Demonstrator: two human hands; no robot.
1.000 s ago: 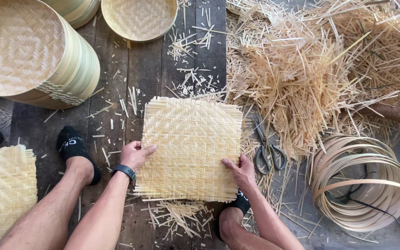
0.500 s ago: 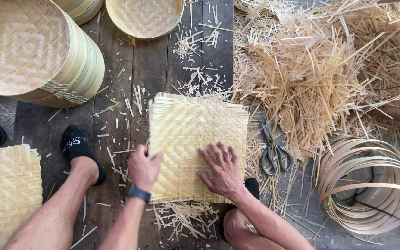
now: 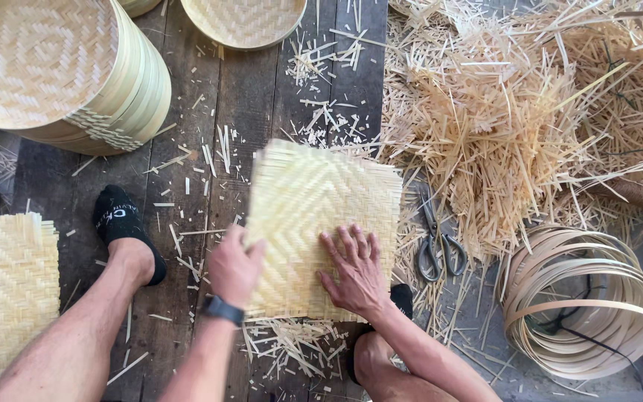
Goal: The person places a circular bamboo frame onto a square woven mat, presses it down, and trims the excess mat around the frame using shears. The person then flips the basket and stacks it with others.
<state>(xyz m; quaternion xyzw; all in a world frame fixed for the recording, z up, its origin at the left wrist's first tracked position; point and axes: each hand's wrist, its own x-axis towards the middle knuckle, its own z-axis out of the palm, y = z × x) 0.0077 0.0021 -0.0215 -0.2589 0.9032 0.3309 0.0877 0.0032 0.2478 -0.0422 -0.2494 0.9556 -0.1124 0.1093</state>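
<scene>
While flat, both hands (image 3: 359, 268) w/ fingers (image 3: 347, 242) splayed, on woven mat (image 3: 321, 201)

i see a pale yellow woven mat (image 3: 321, 216) with a herringbone weave. the stacked round trays (image 3: 61, 74) are the same straw colour, the top one showing a diamond pattern. the floor (image 3: 210, 112) is dark grey-brown planks. the sock (image 3: 122, 223) is black, the watch (image 3: 223, 310) black, the scissors (image 3: 439, 249) dull grey, the loose strips (image 3: 530, 112) golden tan.
</scene>
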